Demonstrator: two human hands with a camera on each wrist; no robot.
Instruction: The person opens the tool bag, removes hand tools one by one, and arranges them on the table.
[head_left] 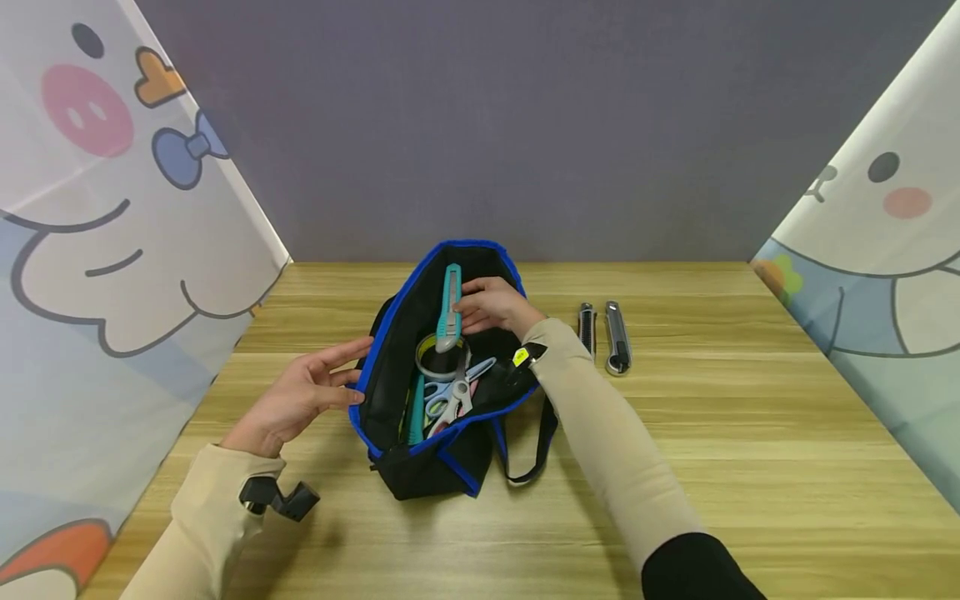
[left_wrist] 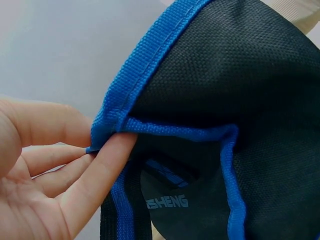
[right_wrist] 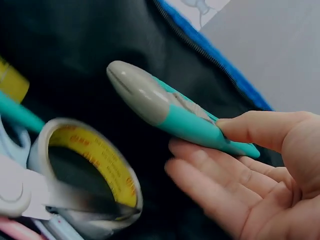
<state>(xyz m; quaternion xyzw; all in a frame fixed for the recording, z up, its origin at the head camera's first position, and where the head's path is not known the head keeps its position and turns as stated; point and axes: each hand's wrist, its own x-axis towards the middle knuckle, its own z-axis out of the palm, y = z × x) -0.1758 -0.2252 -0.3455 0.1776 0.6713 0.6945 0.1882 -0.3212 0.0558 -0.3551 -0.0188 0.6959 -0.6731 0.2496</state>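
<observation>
A black tool bag (head_left: pixel 431 471) with blue trim stands with its mouth spread wide. The left hand (head_left: pixel 300 396) pinches its left rim between thumb and fingers, and in the left wrist view the blue edging (left_wrist: pixel 135 80) runs between them. Inside the bag, the right hand (head_left: pixel 495 307) holds a teal and grey utility knife (right_wrist: pixel 192 122) between thumb and fingertips. Below the knife lie a roll of tape (right_wrist: pixel 42 150), grey-handled scissors (head_left: pixel 453 398) and blue-handled scissors (head_left: pixel 437 398). Another teal item (head_left: pixel 417 412) lies along the bag's left side, partly hidden.
Two metal utility knives lie on the wooden table right of the bag: a black-and-silver one (head_left: pixel 587 321), partly covered by the right sleeve, and a silver one (head_left: pixel 618 337). A black strap (head_left: pixel 536 467) loops onto the table. A grey panel (head_left: pixel 525 133) rises behind.
</observation>
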